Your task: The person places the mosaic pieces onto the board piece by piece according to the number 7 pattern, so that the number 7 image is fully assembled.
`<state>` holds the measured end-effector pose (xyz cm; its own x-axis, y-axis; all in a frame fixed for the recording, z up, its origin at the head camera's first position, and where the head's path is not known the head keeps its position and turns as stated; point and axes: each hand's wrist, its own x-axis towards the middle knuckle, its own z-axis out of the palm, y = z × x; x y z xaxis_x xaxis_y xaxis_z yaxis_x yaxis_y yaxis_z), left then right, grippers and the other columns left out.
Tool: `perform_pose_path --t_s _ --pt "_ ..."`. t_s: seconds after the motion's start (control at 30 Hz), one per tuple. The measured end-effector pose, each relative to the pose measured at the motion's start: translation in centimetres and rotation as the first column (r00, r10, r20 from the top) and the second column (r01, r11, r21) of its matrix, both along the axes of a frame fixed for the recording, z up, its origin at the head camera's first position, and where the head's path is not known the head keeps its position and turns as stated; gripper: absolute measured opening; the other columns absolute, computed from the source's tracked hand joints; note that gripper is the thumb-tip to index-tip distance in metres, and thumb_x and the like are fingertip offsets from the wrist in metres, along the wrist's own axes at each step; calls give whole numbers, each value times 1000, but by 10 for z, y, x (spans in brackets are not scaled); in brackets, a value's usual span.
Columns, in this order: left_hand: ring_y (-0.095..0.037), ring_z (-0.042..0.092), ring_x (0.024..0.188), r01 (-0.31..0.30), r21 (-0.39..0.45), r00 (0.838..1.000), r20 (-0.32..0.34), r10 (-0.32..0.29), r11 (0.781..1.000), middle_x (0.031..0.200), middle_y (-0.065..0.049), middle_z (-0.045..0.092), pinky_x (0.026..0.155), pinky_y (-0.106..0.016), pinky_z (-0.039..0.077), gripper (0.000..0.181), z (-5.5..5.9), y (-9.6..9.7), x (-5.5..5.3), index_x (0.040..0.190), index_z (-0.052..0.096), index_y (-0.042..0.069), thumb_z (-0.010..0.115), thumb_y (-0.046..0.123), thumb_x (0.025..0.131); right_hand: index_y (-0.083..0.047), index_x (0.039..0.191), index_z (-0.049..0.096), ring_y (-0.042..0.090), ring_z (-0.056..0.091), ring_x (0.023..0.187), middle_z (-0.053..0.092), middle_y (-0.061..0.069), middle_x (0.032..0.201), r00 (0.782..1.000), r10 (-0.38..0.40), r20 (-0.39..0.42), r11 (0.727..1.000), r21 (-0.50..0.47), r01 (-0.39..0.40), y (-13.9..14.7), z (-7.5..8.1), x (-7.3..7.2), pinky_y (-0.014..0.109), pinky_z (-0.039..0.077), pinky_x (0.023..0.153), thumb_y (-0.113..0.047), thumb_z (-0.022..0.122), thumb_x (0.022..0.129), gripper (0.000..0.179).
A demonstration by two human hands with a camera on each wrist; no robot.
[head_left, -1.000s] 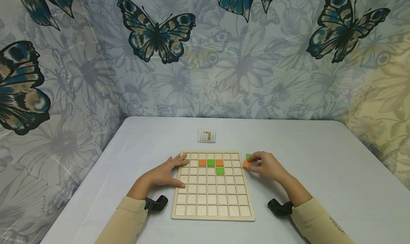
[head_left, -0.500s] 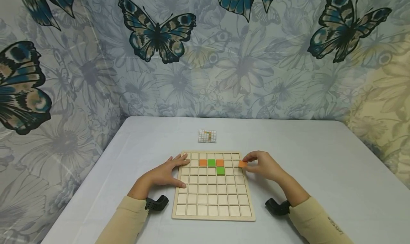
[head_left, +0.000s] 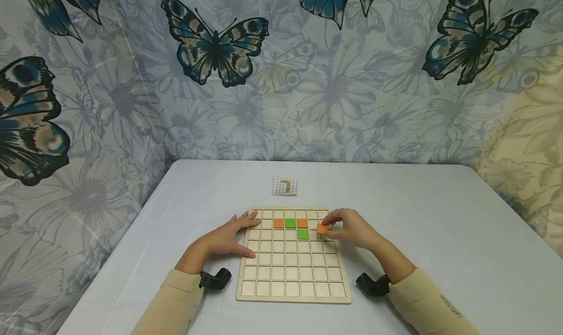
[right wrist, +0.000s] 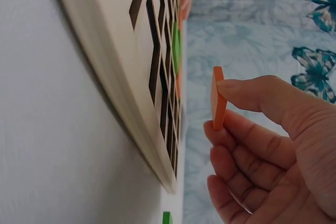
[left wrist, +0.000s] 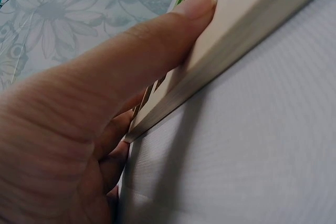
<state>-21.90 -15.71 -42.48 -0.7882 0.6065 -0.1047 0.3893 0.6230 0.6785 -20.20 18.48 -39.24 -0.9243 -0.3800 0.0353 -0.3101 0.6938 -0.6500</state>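
Observation:
My right hand [head_left: 355,229] pinches an orange square tile [head_left: 322,228] between thumb and fingers, over the right side of the wooden grid board [head_left: 285,302]. In the right wrist view the orange tile [right wrist: 217,98] is held on edge, apart from the board. My left hand [head_left: 226,237] rests on the board's left edge with fingers spread; the left wrist view shows its thumb [left wrist: 152,43] lying on the rim. Two orange tiles with a green tile [head_left: 290,223] between them sit in one row of cells. Another green tile [head_left: 302,234] sits below the right-hand orange one.
A small card [head_left: 284,186] printed with a coloured grid lies beyond the board on the white table [head_left: 211,183]. Past the board's right side, a loose green tile [right wrist: 167,217] shows in the right wrist view. A butterfly-patterned cloth [head_left: 281,105] hangs behind the table.
My right hand has carried the orange tile leftward from beside the board to over its right-hand cells. The left hand stays on the board's edge.

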Motion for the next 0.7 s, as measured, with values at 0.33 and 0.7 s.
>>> perform_pose_path --t_s 0.33,0.7 --pt "-29 4 146 4 -5 1000 -5 -4 1000 157 -5 14 119 -50 -2 89 0 0 0 143 39 14 81 39 68 -8 95 69 25 60 97 67 2 96 997 71 -17 997 -6 -71 -12 -2 2 41 52 85 -17 74 78 20" --pt "-29 3 146 -2 -5 1000 5 2 1000 157 -5 13 119 -50 -2 90 1 0 0 143 39 15 81 39 68 -8 97 69 22 60 96 67 1 97 992 123 -12 992 -21 -124 -27 -1 3 41 51 88 -14 73 79 19"
